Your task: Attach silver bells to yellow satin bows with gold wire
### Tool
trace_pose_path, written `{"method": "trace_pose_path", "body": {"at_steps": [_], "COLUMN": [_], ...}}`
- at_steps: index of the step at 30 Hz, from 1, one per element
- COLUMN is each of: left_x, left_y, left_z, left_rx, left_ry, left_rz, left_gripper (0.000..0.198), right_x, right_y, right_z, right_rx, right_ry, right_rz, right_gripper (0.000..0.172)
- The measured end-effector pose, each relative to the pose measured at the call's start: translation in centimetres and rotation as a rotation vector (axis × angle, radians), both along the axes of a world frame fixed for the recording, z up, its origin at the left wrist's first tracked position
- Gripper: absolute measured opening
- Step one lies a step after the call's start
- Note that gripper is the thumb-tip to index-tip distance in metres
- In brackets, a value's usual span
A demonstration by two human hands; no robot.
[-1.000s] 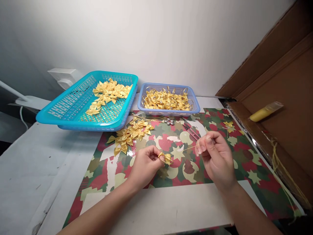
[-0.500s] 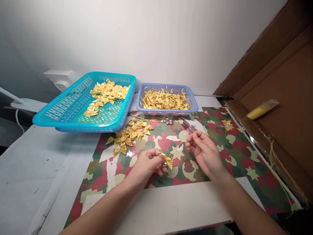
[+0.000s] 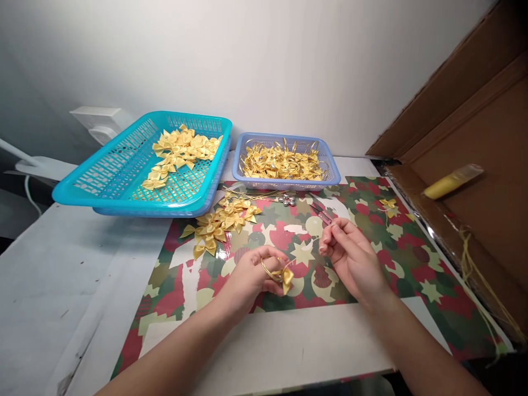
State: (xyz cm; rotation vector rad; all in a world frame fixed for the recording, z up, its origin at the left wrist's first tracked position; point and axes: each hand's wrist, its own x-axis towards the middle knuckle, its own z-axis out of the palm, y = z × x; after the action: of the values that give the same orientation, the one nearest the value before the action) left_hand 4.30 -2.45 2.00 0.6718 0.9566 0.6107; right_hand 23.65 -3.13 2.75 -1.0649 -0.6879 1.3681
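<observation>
My left hand [image 3: 251, 275] is closed around a small gold ribbon bow [image 3: 285, 276] with a thin gold cord looped round it, held just above the patterned mat [image 3: 371, 258]. My right hand [image 3: 350, 256] is a little to the right, fingers pinched together on the end of the gold cord [image 3: 315, 240] that runs back to the bow. A loose heap of gold bows [image 3: 220, 223] lies on the mat behind my left hand.
A turquoise basket [image 3: 124, 176] holding bows sits at the back left. A smaller blue basket [image 3: 328, 179] of finished bows stands beside it. Small silver bells [image 3: 287, 199] and scissors [image 3: 322, 212] lie behind my hands. Cardboard [image 3: 474, 137] with a yellow tube [image 3: 451, 181] rises on the right.
My right hand drew in towards the left hand, then held close. The bow in my left hand turned and dropped slightly. The view tilted a little.
</observation>
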Motion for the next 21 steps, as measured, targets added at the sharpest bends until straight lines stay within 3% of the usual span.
{"method": "trace_pose_path", "body": {"at_steps": [11,21], "left_x": [0.11,0.39], "left_y": [-0.09,-0.05], "left_z": [0.84,0.42], "left_rx": [0.013,0.121], "left_ry": [0.084,0.217], "left_rz": [-0.094,-0.056], "left_gripper": [0.026,0.022], "right_x": [0.44,0.41], "right_y": [0.49,0.52], "right_z": [-0.71,-0.31], "right_rx": [0.008,0.068], "right_ry": [-0.03,-0.075], "right_rz": [-0.028,0.003], "right_gripper": [0.019,0.023]}}
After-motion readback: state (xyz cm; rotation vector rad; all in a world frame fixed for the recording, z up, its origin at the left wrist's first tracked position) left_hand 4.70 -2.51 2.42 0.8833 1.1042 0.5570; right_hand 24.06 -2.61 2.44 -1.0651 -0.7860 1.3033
